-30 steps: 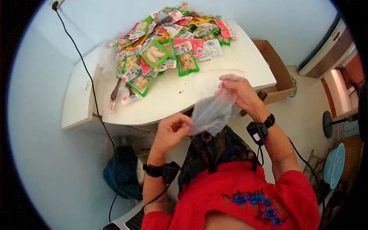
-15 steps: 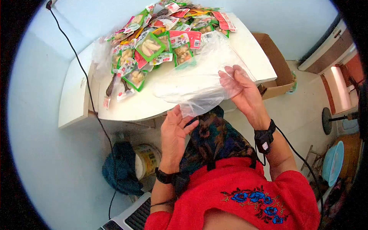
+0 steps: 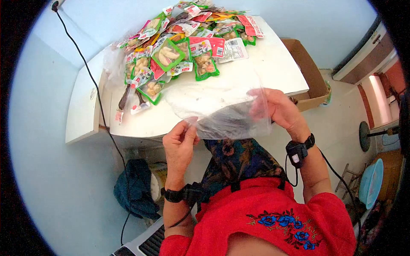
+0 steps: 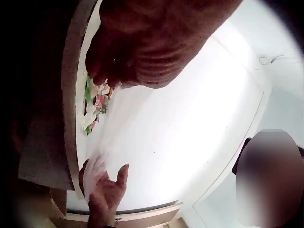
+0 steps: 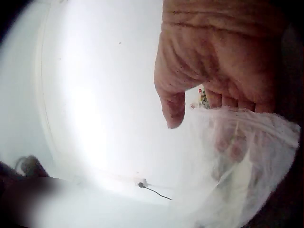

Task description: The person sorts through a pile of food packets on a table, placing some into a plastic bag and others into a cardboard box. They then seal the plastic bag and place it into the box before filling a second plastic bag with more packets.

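A clear plastic bag (image 3: 232, 121) stretches between both hands over the table's front edge. My left hand (image 3: 178, 143) pinches the bag's left edge between thumb and fingers. At the bag's other end is my right hand (image 3: 284, 112), its fingers covered by the thin film. The right wrist view has the fingers of the right hand (image 5: 218, 57) extended under the film of the bag (image 5: 275, 147), the thumb standing apart outside it. Beyond the bag, a heap of sealed food packets (image 3: 171, 57) lies on the white table (image 3: 273, 64).
A cardboard box (image 3: 314, 81) stands on the floor right of the table. A black cable (image 3: 96, 79) hangs down the wall and past the table's left side. Below are a bucket (image 3: 158, 175) and dark blue cloth (image 3: 136, 190). A light-blue basin (image 3: 370, 183) is at far right.
The bag swung up over the table and has come back down, now spread wide. My left hand opened, then pinched its edge; my right-hand fingers went from gripping it to lying extended under the film.
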The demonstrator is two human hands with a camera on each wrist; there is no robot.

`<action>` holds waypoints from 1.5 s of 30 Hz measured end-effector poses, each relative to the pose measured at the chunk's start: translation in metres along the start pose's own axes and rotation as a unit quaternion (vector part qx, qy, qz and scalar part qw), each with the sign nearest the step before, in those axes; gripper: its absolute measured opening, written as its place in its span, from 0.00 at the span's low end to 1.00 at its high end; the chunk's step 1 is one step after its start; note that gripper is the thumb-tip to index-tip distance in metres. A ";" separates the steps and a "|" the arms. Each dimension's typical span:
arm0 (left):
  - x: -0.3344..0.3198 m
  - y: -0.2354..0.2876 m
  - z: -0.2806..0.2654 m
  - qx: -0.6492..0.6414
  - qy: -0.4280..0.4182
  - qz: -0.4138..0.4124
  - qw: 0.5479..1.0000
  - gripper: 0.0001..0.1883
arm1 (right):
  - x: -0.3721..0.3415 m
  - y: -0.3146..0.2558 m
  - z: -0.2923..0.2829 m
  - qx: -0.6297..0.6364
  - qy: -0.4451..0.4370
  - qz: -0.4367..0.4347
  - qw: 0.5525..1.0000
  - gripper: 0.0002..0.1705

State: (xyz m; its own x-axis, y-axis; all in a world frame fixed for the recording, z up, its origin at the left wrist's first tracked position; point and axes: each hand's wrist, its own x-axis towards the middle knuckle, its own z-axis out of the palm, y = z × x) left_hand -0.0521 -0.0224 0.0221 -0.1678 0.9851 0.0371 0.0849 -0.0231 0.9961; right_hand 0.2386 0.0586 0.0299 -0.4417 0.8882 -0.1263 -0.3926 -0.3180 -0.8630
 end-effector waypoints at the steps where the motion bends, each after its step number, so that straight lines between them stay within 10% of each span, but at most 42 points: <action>1: 0.001 0.000 -0.002 0.012 -0.007 0.005 1.000 0.09 | 0.002 0.004 0.001 -0.049 0.015 0.003 0.999 0.21; 8: -0.003 0.001 -0.028 -0.043 0.042 -0.066 0.996 0.13 | 0.021 0.015 0.010 -0.064 0.179 -0.075 0.979 0.11; 18: 0.004 -0.013 -0.066 0.057 0.190 -0.042 0.979 0.12 | 0.049 0.019 0.048 -0.086 0.118 0.017 0.989 0.16; 22: 0.004 -0.006 -0.062 0.508 0.386 0.181 0.748 0.09 | 0.068 0.031 0.061 -0.057 0.081 0.037 0.994 0.17; 29: -0.004 0.015 0.031 0.368 0.106 0.293 0.876 0.18 | 0.085 0.053 0.088 -0.037 0.049 0.059 0.996 0.16; 45: 0.014 -0.029 0.056 0.384 0.109 0.218 0.891 0.13 | 0.085 0.059 0.071 -0.097 -0.038 0.077 0.992 0.16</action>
State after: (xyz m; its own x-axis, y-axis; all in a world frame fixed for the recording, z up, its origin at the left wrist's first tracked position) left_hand -0.0017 0.0019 -0.0112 -0.1339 0.8533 0.5040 0.8207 -0.1895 0.5390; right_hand 0.1206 0.0918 0.0035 -0.5459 0.8049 -0.2327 -0.1570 -0.3711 -0.9152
